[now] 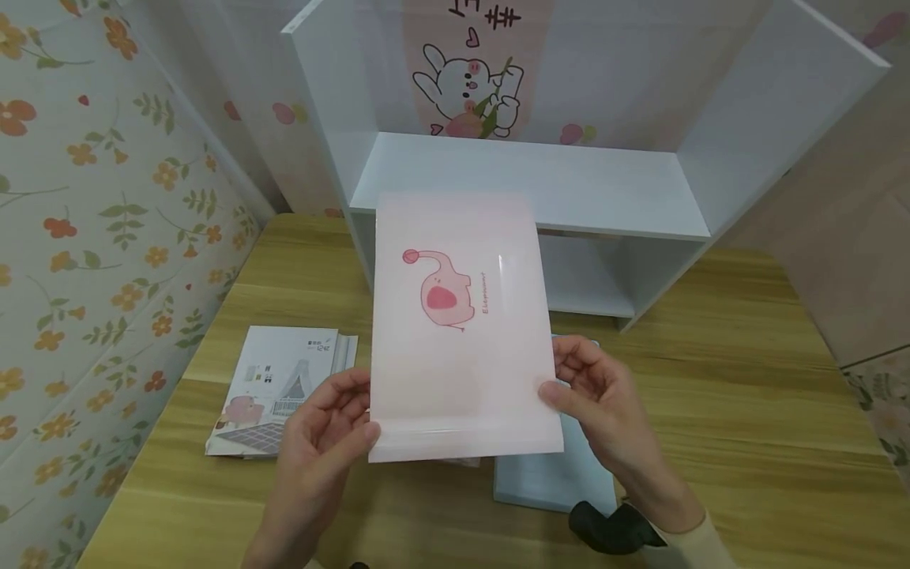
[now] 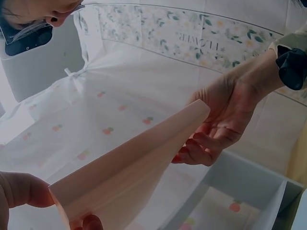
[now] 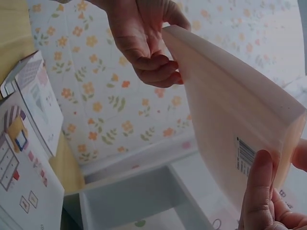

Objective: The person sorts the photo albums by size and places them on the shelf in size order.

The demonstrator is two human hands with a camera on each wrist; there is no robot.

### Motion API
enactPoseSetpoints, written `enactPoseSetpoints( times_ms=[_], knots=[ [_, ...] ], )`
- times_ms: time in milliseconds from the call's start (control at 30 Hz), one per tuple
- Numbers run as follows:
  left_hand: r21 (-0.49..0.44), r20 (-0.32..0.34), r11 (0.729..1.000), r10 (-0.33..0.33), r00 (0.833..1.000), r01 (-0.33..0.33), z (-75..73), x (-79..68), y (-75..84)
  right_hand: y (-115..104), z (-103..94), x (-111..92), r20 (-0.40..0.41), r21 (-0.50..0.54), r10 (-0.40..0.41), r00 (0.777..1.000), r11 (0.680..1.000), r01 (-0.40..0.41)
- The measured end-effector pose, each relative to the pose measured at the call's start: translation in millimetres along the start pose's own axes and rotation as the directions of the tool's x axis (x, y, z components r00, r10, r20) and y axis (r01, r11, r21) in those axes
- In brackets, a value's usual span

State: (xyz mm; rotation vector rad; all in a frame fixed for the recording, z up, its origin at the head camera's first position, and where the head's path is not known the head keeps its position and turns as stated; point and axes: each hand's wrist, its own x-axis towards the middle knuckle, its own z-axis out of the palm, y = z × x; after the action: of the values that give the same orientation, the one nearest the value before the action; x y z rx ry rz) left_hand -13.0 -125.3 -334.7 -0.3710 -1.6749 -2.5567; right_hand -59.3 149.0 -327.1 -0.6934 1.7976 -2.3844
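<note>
A pale pink notebook (image 1: 458, 371) with a red elephant drawing is held up above the table, its picture turned sideways. My left hand (image 1: 320, 442) pinches its lower left corner between thumb and fingers. On the lower right edge, my right hand (image 1: 604, 403) grips it, thumb on the front. The right wrist view shows a barcode on the notebook's back (image 3: 216, 129) and some thickness along its edge. Under my right hand lies a light blue book or folder (image 1: 554, 478), partly hidden. White boxes or books with printed pictures (image 1: 284, 379) lie left of my left hand.
A white two-level shelf (image 1: 526, 174) stands at the back of the wooden table (image 1: 746, 395), behind the notebook. Flowered cloth (image 1: 121, 237) hangs along the left side. A pale item, mostly hidden, pokes out below the notebook.
</note>
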Motion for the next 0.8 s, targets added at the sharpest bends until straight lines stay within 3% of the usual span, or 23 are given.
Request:
enactPoseSetpoints(
  times_ms=[433, 800],
  knots=[
    [-0.077, -0.028, 0.996, -0.053, 0.998, 0.051, -1.2, 40.8, 8.9, -4, 2.1, 35, -0.115, -0.093, 0.016, 0.993, 0.995, -0.027],
    [-0.179, -0.131, 0.982, -0.092, 0.987, 0.068, -3.4, 70.0, 11.6, 6, -2.5, 67, -0.133, -0.090, 0.059, 0.989, 0.993, -0.072]
  ],
)
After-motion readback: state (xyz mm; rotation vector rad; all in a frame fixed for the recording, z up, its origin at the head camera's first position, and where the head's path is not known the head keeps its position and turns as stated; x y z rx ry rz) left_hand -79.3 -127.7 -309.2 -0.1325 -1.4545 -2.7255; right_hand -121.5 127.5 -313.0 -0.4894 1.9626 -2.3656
